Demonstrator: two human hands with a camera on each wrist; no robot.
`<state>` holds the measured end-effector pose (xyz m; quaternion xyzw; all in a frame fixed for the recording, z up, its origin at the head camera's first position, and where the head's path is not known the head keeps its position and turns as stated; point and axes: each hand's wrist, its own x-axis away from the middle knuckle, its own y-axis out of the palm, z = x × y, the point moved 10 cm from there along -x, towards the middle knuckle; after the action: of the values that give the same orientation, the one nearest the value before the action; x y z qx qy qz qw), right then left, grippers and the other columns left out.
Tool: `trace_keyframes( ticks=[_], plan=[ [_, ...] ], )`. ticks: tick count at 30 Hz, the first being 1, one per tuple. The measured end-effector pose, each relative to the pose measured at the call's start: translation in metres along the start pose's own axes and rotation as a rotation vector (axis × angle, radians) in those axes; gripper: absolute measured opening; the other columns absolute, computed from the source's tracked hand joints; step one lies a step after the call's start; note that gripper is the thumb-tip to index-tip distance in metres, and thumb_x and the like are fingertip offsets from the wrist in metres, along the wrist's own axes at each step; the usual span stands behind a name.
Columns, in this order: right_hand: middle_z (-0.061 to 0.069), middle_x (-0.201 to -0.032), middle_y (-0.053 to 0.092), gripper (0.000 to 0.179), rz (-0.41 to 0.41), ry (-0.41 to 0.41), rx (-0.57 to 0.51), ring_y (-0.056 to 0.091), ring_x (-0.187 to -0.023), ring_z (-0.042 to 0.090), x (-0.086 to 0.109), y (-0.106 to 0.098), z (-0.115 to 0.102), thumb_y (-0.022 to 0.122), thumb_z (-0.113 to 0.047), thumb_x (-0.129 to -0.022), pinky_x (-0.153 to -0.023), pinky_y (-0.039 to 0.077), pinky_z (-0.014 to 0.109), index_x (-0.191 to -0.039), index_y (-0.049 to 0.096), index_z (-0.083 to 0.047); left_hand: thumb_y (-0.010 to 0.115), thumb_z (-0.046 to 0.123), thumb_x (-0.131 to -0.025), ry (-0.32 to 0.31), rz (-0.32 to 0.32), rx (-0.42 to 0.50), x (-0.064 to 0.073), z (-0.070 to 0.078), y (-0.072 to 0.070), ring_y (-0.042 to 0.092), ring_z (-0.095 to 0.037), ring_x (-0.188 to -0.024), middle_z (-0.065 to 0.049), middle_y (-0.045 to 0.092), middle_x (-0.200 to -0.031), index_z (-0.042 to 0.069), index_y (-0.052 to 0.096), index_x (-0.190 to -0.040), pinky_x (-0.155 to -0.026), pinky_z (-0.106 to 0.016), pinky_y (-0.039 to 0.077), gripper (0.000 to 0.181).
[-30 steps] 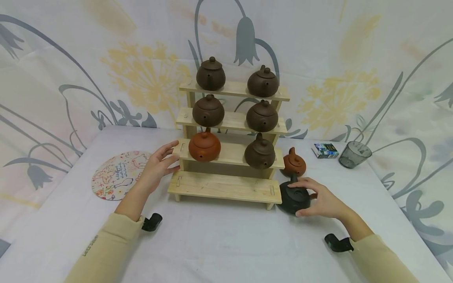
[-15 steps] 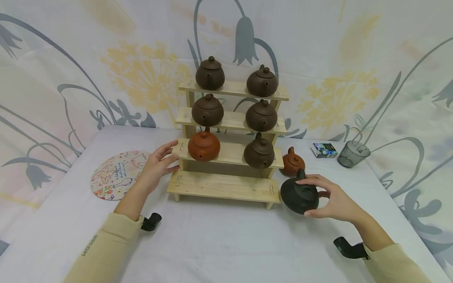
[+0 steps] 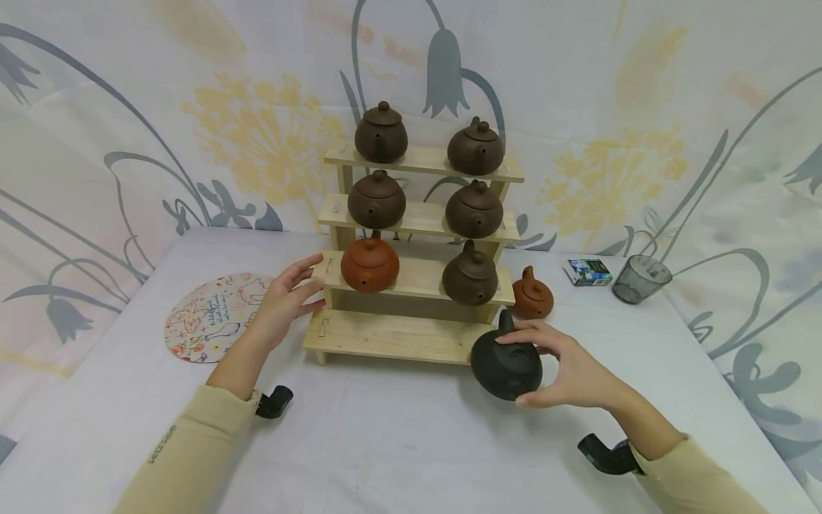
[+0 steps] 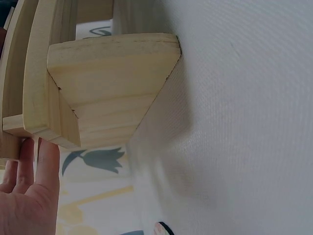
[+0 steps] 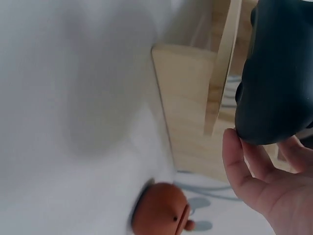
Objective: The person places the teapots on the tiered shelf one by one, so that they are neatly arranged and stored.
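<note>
My right hand (image 3: 574,368) holds a black teapot (image 3: 504,368) off the cloth, by the right end of the bottom step of a wooden stepped shelf (image 3: 392,339). Fingers lie on its upper side and the thumb underneath. In the right wrist view the black teapot (image 5: 279,73) hangs apart from the table. With nearly straight fingers, my left hand (image 3: 285,303) touches the shelf's left end; the left wrist view shows those fingers (image 4: 46,164) against the wood. An orange-red teapot (image 3: 370,265) and a brown teapot (image 3: 471,275) stand on the step above the bottom one.
Several brown teapots, such as one (image 3: 382,133) at top left, stand on the upper steps. A small reddish teapot (image 3: 531,296) sits right of the shelf. Behind it lie a small box (image 3: 587,272) and a grey cup (image 3: 642,278). A round patterned mat (image 3: 212,314) lies left.
My right hand has lifted the black teapot from beside the shelf, moved it right, then brought it left to the bottom step's front right corner. The left hand stays put.
</note>
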<state>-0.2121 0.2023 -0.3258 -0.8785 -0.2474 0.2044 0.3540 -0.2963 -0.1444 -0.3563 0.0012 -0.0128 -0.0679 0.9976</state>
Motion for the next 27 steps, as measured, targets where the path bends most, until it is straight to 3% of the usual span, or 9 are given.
trace_keyframes(
  ticks=[8,14,27],
  plan=[
    [0.009,-0.134,0.043,0.065,-0.042,-0.039,-0.071,0.035,-0.125,0.027,-0.020,0.023,-0.018,0.087,-0.026,-0.062,-0.091,0.039,0.057,-0.121,0.060,-0.024,0.045,0.010,-0.098,0.000,-0.004,0.001,0.000,0.000,0.000,0.040,-0.028,-0.121,-0.019,0.031,-0.138,0.006,0.027,-0.146,-0.097,-0.041,0.043,0.051],
    [0.003,-0.128,0.047,0.066,-0.050,-0.061,-0.066,0.039,-0.121,0.024,-0.038,0.039,-0.030,0.088,-0.030,-0.061,-0.093,0.040,0.053,-0.120,0.061,-0.026,0.045,0.010,-0.098,0.000,-0.005,-0.001,0.000,0.000,0.000,0.039,-0.029,-0.121,-0.019,0.032,-0.137,0.006,0.027,-0.146,-0.098,-0.041,0.042,0.051],
    [0.002,-0.130,0.044,0.066,-0.072,-0.046,-0.075,0.043,-0.118,0.023,-0.077,0.073,-0.045,0.088,-0.034,-0.058,-0.093,0.042,0.045,-0.119,0.061,-0.031,0.045,0.010,-0.098,0.003,-0.008,-0.006,0.000,0.000,0.000,0.040,-0.028,-0.120,-0.019,0.032,-0.137,0.006,0.028,-0.146,-0.097,-0.040,0.044,0.051]
  ],
)
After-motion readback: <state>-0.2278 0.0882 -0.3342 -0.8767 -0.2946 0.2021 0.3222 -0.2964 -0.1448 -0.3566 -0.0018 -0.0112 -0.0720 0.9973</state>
